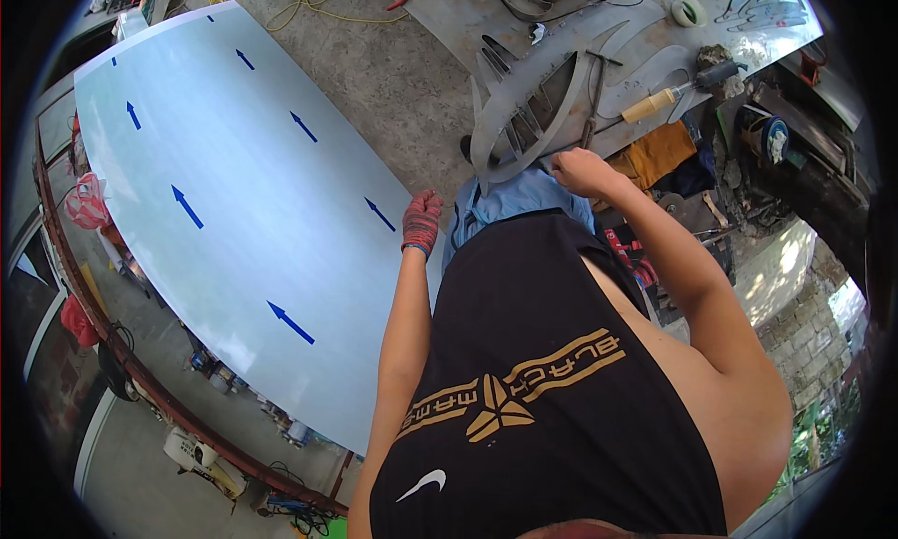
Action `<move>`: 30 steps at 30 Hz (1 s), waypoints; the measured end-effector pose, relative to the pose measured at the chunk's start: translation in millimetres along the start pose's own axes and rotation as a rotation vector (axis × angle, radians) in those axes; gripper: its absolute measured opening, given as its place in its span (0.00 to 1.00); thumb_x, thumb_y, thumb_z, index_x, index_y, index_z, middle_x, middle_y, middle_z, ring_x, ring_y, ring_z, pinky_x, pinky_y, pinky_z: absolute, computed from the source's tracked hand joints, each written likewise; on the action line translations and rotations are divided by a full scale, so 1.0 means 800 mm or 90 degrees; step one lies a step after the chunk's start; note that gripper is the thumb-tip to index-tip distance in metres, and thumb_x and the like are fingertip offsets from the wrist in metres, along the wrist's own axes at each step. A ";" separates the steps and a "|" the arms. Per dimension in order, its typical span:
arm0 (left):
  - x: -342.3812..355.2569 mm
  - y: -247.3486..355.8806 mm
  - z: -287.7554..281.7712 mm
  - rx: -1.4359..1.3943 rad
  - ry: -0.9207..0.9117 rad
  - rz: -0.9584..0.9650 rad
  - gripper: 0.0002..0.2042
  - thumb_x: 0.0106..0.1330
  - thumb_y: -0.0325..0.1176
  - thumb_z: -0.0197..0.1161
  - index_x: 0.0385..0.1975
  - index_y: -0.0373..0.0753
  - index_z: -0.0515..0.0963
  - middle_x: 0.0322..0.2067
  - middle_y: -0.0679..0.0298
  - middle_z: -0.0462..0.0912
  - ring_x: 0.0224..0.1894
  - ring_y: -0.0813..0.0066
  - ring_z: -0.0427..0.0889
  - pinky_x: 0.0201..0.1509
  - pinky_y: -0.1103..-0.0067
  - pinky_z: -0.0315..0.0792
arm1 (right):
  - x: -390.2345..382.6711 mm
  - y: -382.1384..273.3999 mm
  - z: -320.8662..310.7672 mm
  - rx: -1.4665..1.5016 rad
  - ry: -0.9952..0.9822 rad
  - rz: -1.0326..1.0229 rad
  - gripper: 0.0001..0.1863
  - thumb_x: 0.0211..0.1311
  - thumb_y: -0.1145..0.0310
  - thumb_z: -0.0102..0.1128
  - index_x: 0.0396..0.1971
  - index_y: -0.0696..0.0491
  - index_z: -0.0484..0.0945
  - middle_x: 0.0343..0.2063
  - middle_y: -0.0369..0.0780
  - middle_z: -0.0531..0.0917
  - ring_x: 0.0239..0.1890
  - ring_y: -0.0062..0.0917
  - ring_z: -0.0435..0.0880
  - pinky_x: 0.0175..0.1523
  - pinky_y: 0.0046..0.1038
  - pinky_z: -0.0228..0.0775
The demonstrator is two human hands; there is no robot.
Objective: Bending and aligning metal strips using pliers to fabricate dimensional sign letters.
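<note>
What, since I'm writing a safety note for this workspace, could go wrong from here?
The bare right hand is close to a pointed, curved metal cutout, so its edges might cut the skin. The gloved left hand is at the edge of a large pale sheet; an accidental knock there could shift or scuff it.

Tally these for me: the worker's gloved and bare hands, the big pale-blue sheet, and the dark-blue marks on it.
Gloved: left hand, 1
Bare: right hand, 1
Pale-blue sheet: 1
Dark-blue marks, counting two small ones near the far end: 8
Total: 11
</note>
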State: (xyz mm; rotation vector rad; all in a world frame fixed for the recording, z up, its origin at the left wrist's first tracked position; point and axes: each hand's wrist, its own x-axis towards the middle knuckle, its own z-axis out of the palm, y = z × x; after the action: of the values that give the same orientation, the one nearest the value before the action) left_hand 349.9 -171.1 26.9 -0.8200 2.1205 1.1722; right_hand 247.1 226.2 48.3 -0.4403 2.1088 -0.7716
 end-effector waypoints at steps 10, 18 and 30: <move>-0.015 -0.005 0.001 -0.017 0.013 -0.001 0.18 0.73 0.31 0.56 0.60 0.34 0.75 0.45 0.59 0.88 0.37 0.78 0.79 0.49 0.80 0.74 | 0.001 -0.005 -0.008 -0.011 0.010 -0.001 0.12 0.64 0.64 0.59 0.35 0.58 0.82 0.30 0.53 0.85 0.38 0.51 0.85 0.46 0.48 0.76; -0.012 -0.021 0.010 -0.003 0.013 -0.006 0.18 0.74 0.32 0.56 0.60 0.34 0.75 0.46 0.59 0.88 0.37 0.78 0.78 0.49 0.79 0.74 | -0.005 -0.004 -0.001 -0.006 0.003 0.000 0.11 0.65 0.64 0.59 0.35 0.58 0.81 0.30 0.53 0.85 0.38 0.51 0.85 0.46 0.48 0.76; -0.018 -0.032 0.016 -0.015 0.016 -0.001 0.18 0.74 0.31 0.55 0.61 0.33 0.75 0.45 0.59 0.88 0.37 0.78 0.78 0.49 0.79 0.74 | -0.013 -0.006 0.005 -0.007 0.014 -0.009 0.11 0.65 0.64 0.58 0.35 0.58 0.81 0.30 0.53 0.85 0.38 0.52 0.85 0.46 0.48 0.76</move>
State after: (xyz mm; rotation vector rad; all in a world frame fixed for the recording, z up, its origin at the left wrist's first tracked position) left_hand 380.6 -167.0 18.4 -0.8513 2.1305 1.1935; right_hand 256.8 226.4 55.3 -0.4561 2.1335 -0.7764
